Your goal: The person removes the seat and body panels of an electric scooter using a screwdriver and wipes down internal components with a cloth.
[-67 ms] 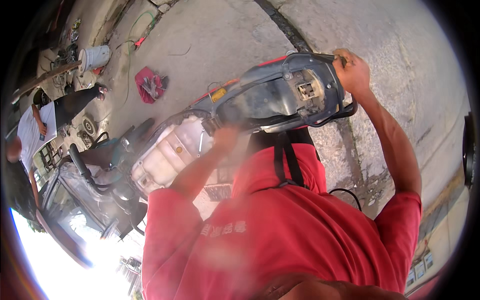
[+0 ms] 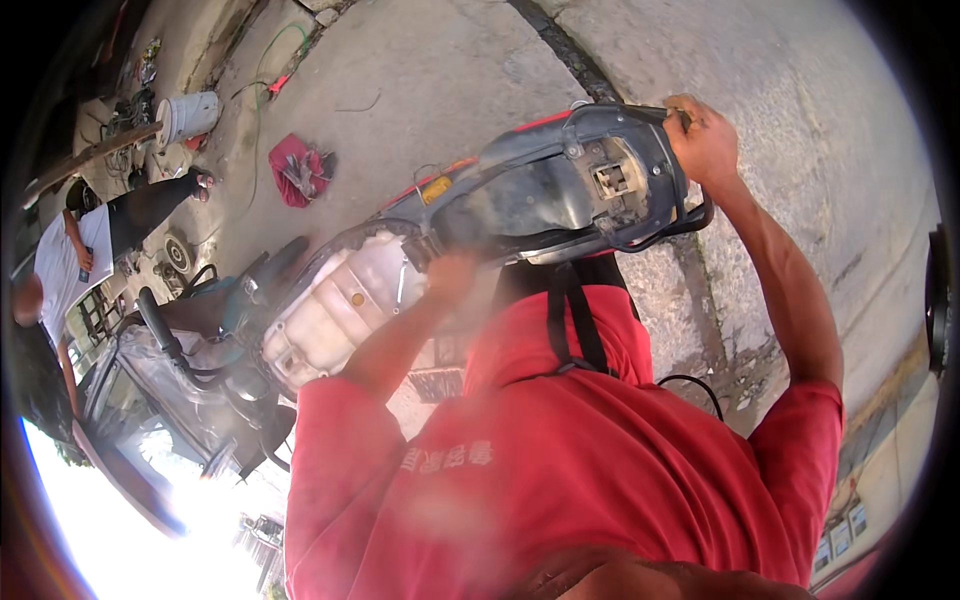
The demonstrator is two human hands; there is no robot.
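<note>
Right now the right hand (image 2: 703, 140) is gripping the far end of the seat (image 2: 560, 190), fingers wrapped; left hand (image 2: 452, 275) is blurring, fingers unreadable. Seat could be slipping onto the white tank (image 2: 340, 305).

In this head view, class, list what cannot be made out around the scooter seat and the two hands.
- Left hand: motion-blurred at the seat's front end; its grip cannot be told.
- Right hand: fingers curl behind the rear rim of the lifted scooter seat, so the fingertips are hidden.
- Scooter: lower body covered by the red shirt and washed out by glare.
- Items on the red cloth: too small to identify.
</note>
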